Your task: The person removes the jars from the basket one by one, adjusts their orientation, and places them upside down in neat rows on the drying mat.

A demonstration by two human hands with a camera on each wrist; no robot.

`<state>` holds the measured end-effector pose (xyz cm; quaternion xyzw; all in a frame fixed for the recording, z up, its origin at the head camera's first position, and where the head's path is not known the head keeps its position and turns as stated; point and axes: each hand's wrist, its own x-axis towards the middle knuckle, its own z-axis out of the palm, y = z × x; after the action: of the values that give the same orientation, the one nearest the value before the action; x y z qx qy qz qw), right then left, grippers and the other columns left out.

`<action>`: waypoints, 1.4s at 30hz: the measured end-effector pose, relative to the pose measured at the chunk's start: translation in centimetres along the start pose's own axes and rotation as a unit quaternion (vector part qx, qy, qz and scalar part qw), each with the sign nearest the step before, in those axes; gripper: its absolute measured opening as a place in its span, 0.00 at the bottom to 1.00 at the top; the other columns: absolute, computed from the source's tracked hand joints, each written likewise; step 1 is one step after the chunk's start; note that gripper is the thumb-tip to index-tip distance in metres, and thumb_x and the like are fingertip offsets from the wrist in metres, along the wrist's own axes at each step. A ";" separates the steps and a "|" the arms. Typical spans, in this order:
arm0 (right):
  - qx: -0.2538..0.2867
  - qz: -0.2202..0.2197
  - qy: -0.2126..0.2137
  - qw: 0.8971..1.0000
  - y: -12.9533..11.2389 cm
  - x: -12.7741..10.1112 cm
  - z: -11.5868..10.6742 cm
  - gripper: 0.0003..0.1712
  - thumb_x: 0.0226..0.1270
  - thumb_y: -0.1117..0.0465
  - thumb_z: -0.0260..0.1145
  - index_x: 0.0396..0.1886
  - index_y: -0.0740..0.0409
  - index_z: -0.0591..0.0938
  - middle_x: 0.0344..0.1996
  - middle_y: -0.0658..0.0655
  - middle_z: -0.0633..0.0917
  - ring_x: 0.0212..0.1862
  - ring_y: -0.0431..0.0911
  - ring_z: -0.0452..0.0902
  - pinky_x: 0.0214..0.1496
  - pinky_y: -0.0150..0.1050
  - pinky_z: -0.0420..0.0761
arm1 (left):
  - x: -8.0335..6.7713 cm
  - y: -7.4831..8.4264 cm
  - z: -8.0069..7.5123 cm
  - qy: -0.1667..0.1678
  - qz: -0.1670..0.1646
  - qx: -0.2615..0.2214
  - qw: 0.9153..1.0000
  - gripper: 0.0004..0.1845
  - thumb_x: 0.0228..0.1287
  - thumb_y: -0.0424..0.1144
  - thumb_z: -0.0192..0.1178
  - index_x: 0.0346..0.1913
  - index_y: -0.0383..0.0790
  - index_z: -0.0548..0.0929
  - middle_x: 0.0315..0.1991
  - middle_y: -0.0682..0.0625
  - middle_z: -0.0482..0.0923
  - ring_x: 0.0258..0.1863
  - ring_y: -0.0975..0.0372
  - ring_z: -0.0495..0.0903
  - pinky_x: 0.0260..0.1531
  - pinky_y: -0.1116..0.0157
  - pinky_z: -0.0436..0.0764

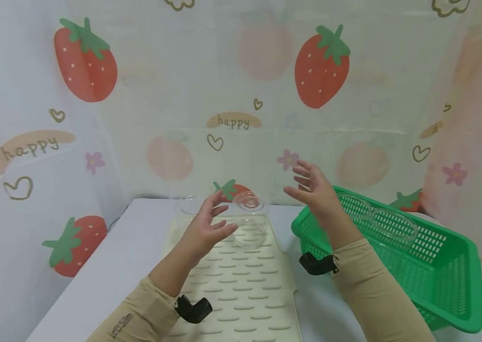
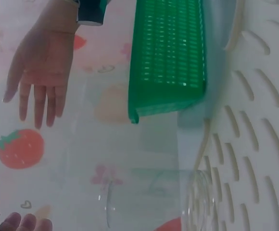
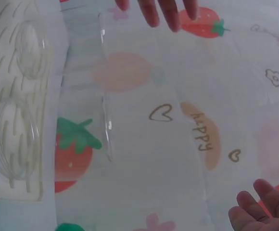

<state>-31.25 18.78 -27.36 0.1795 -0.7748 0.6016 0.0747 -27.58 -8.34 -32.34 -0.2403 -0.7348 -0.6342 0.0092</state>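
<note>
Both hands are raised over the work surface and hold nothing. My left hand (image 1: pixel 208 228) is above the far part of a cream mat (image 1: pixel 241 294), its fingers loosely bent and thumb apart. Just right of it stands a clear cylindrical container (image 1: pixel 250 232) on the mat. Another clear container (image 1: pixel 189 204) stands behind the left hand, partly hidden by it. In the right wrist view both round bases (image 3: pixel 14 139) show on the mat. My right hand (image 1: pixel 315 187) is higher, beside a green basket (image 1: pixel 454 280), with its fingers spread and its palm turned toward the left.
Inside the basket's far side lie two clear round-rimmed pieces (image 1: pixel 394 223). The mat has raised oval ridges and lies on a white table (image 1: pixel 108 270). Behind the table hangs a curtain (image 1: pixel 172 95) printed with strawberries, close to the far edge.
</note>
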 end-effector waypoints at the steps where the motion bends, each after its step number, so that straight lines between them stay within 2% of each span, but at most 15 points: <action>1: -0.008 -0.004 -0.005 1.000 -0.1 0.0 -0.4 0.45 0.58 0.56 0.67 0.70 0.52 0.53 0.66 0.59 0.60 0.67 0.53 0.55 0.67 0.49 0.58 | 0.1 0.1 0.1 -0.002 0.002 0.000 1.000 0.42 0.58 0.37 0.60 0.71 0.49 0.47 0.67 0.51 0.51 0.67 0.56 0.54 0.62 0.54 0.63; 6: -0.048 -0.015 -0.027 0.998 -0.6 0.0 -2.2 0.41 0.59 0.57 0.66 0.69 0.54 0.57 0.65 0.60 0.62 0.67 0.54 0.56 0.67 0.50 0.56 | 0.4 0.5 0.5 -0.010 0.011 0.005 1.000 0.41 0.59 0.37 0.60 0.70 0.49 0.47 0.68 0.48 0.51 0.67 0.55 0.54 0.62 0.52 0.62; 13: -0.085 -0.007 -0.036 0.996 -0.9 -0.5 -4.4 0.38 0.60 0.55 0.64 0.67 0.57 0.60 0.65 0.60 0.63 0.66 0.55 0.57 0.66 0.52 0.59 | 1.0 1.0 1.0 -0.012 0.018 0.011 1.000 0.40 0.58 0.38 0.60 0.70 0.54 0.50 0.68 0.52 0.52 0.67 0.57 0.55 0.61 0.53 0.63; 19: -0.091 0.007 -0.024 0.995 -0.9 -1.6 -6.8 0.38 0.62 0.53 0.63 0.68 0.55 0.59 0.65 0.61 0.63 0.66 0.56 0.57 0.63 0.56 0.61 | 1.8 1.5 1.9 -0.013 0.022 0.002 1.000 0.41 0.58 0.38 0.60 0.70 0.50 0.50 0.67 0.53 0.53 0.66 0.59 0.56 0.60 0.55 0.65; 23: -0.113 0.002 -0.013 0.994 -0.6 -2.2 -8.7 0.37 0.64 0.54 0.61 0.68 0.57 0.58 0.65 0.63 0.63 0.65 0.57 0.58 0.61 0.54 0.64 | 2.5 1.7 2.7 -0.017 0.035 -0.003 0.999 0.40 0.58 0.37 0.60 0.70 0.47 0.51 0.66 0.51 0.55 0.66 0.56 0.56 0.60 0.55 0.66; 26: -0.132 0.018 0.005 0.991 -0.4 -2.8 -10.1 0.36 0.64 0.52 0.60 0.68 0.56 0.58 0.64 0.62 0.64 0.65 0.55 0.59 0.61 0.52 0.64 | 2.9 1.9 3.5 -0.023 0.038 -0.002 0.999 0.40 0.57 0.38 0.61 0.70 0.48 0.52 0.66 0.52 0.56 0.66 0.56 0.57 0.60 0.54 0.65; 29: -0.151 0.040 0.023 0.987 0.0 -3.5 -11.6 0.37 0.63 0.49 0.61 0.68 0.54 0.59 0.64 0.61 0.64 0.65 0.54 0.58 0.62 0.54 0.62 | 3.3 1.9 4.4 -0.036 0.036 -0.003 0.999 0.40 0.57 0.39 0.62 0.70 0.50 0.53 0.67 0.53 0.55 0.65 0.57 0.58 0.60 0.53 0.65; 33: -0.177 0.054 0.030 0.982 1.0 -4.3 -13.7 0.38 0.63 0.47 0.60 0.68 0.54 0.58 0.65 0.63 0.62 0.65 0.58 0.57 0.61 0.59 0.61 | 3.6 2.0 5.6 -0.059 0.032 -0.005 0.998 0.40 0.57 0.39 0.62 0.70 0.50 0.52 0.67 0.54 0.54 0.65 0.59 0.58 0.60 0.54 0.65; 42: -0.226 0.084 0.023 0.970 3.1 -5.9 -18.0 0.40 0.66 0.47 0.57 0.69 0.63 0.53 0.65 0.69 0.59 0.63 0.63 0.56 0.58 0.63 0.61 | 4.1 2.2 8.2 -0.101 0.030 -0.010 0.994 0.39 0.59 0.39 0.60 0.70 0.50 0.50 0.69 0.55 0.51 0.66 0.61 0.56 0.61 0.56 0.64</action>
<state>-28.74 37.80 -27.35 0.0781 -0.9009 0.4194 0.0803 -28.06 0.95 -30.62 -0.3252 -0.7183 -0.6131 -0.0490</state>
